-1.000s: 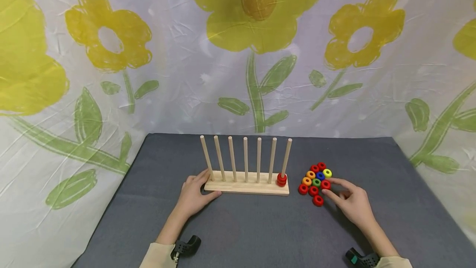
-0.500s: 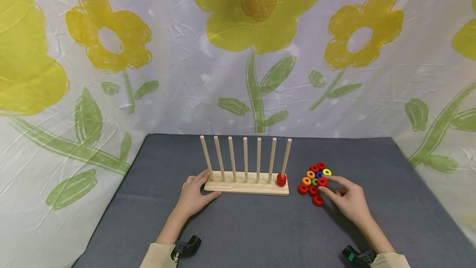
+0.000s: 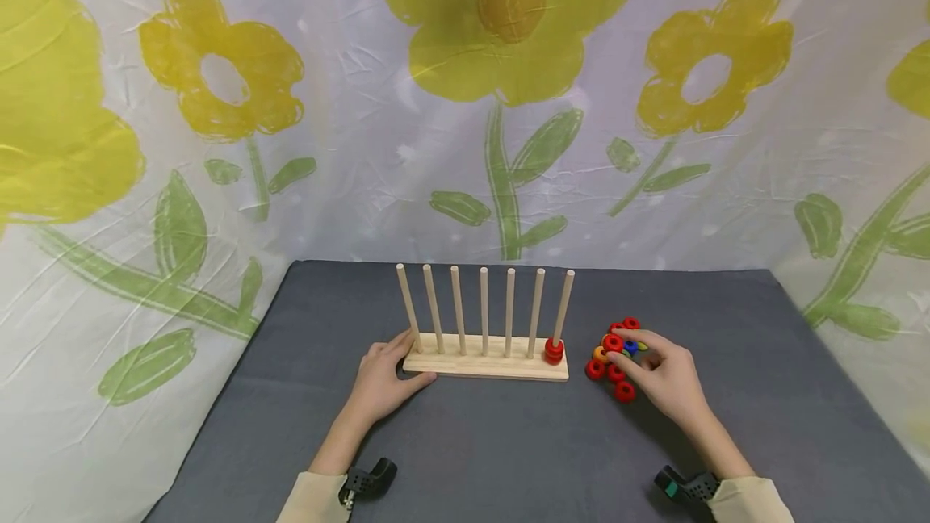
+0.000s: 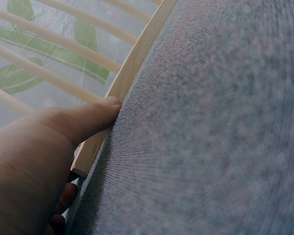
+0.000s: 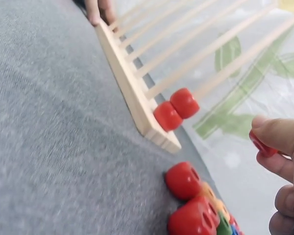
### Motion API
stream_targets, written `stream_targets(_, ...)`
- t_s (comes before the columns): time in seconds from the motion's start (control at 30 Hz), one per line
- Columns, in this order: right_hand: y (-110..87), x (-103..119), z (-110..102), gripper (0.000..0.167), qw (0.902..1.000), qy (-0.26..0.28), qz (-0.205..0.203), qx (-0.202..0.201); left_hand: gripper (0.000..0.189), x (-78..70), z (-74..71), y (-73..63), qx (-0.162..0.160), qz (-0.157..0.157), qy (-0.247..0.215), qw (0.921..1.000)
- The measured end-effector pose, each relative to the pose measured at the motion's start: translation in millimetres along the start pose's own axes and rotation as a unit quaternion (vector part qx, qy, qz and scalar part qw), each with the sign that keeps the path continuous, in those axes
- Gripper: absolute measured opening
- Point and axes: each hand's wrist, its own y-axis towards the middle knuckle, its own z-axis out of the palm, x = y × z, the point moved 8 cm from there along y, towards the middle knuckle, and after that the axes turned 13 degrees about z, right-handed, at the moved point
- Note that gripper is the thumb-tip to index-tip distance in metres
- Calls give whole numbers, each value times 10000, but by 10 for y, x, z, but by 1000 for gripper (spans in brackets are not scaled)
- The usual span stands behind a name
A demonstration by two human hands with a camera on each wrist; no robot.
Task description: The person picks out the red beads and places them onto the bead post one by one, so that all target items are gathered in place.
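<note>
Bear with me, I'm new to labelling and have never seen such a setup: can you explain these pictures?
There's no robot here: these are a person's two bare hands. The wide picture comes from a head-worn camera; the close ones come from wrist cameras, one on each arm. On the dark grey cloth stands a wooden rack with seven pegs, two red beads on the rightmost one. Beside it lie loose beads in red, orange, green, blue and yellow. The left hand grips the rack's left end, while the right hand pinches another red bead, held clear of the surface.
</note>
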Motion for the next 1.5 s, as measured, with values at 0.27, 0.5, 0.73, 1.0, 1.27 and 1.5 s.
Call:
stream_targets(0.27, 90, 143, 47, 32, 9997, 206, -126, 51, 88, -1, 12, 30, 58, -82, -55, 9999)
stream_targets(0.5, 156, 265, 60, 34, 9993, 250, -278, -6, 89, -8, -3, 27, 56, -70, -56, 9999)
stream_targets(0.73, 189, 371, 60, 34, 9989, 294, -363, -27, 89, 9, 0, 9, 62, -70, 2, 10000)
stream_targets(1.0, 218, 471, 22, 36, 9986, 297, -415, -97, 89, 11, -3, 14, 56, -74, -16, 10000)
stream_targets(1.27, 237, 560, -21, 36, 9979, 407, -456, -195, 89, 11, 5, 11, 48, -65, 17, 10000)
stream_targets(1.5, 254, 648, -27, 37, 9971, 467, -553, -247, 89, 5, 8, 9, 31, -49, 19, 10000)
